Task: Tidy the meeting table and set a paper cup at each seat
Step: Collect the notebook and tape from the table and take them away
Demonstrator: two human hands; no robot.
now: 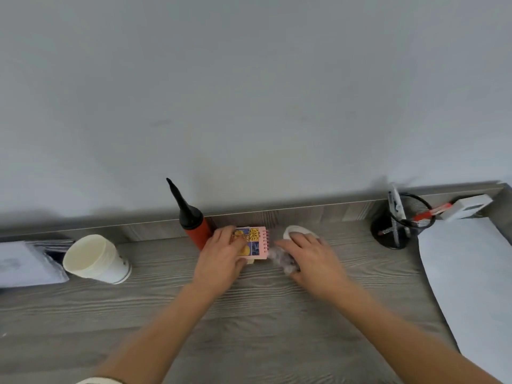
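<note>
Head view, tidying underway: paper cups (97, 259), apparently nested, lie tipped on the table (277, 314) at far left, none yet set at a seat. Left hand (221, 261) grasps a pink spiral notebook (253, 242) beside a red pump (194, 223); right hand (310, 256) clutches a blurred, crumpled wad near a white tape roll (297, 231). Pen holder (399, 225) and paper sheet (471, 273) remain unsorted.

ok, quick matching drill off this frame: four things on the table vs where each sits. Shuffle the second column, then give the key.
Things:
1. stack of paper cups
2. spiral notebook
3. mesh pen holder
4. balloon pump

Places:
A. under the left hand
B. far right, pens inside
C. against the back ledge, left of the notebook
D. left side, on its side

Pairs: 1-D, 2-A, 3-B, 4-C
</note>
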